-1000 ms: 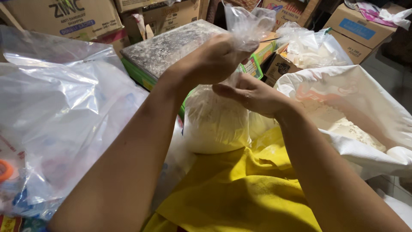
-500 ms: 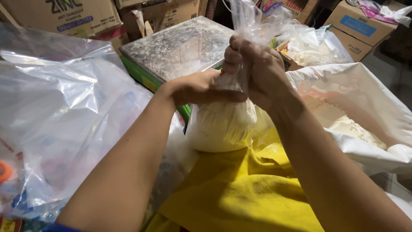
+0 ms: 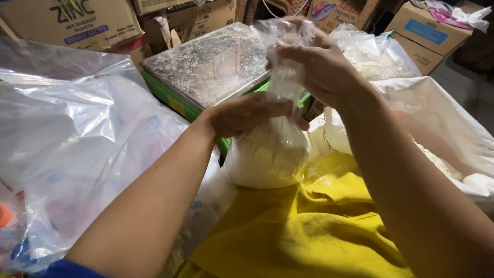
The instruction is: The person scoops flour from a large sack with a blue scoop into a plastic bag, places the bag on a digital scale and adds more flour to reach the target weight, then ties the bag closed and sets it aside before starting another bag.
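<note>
Since a second ago the hands have swapped levels: right hand (image 3: 321, 64) has gone up to the bag's loose top, left hand (image 3: 247, 114) has dropped onto the neck just above the filled part. Half a second ago both were stacked tight on the neck; now they're spread apart along it.

Left hand: fingers wrapped around the twisted neck of the clear plastic bag (image 3: 267, 154), clamped on it, palm down. Right hand: closed on the gathered plastic above the left hand, pulling the neck upright. Can't tell if the right thumb is inside a loop or only pinching; the plastic hides it.

Bag sits directly below the left hand, round and full of white powder, resting on yellow cloth (image 3: 309, 231) over the person's lap.

Behind the left hand: a scale with a dusty metal platform (image 3: 206, 67) on a green base. Left of the left arm: a big pile of clear plastic sheeting (image 3: 67, 144). Right of the right arm: an open white sack (image 3: 437, 108) with more white powder inside. Cardboard boxes (image 3: 72, 20) stand further back.
</note>
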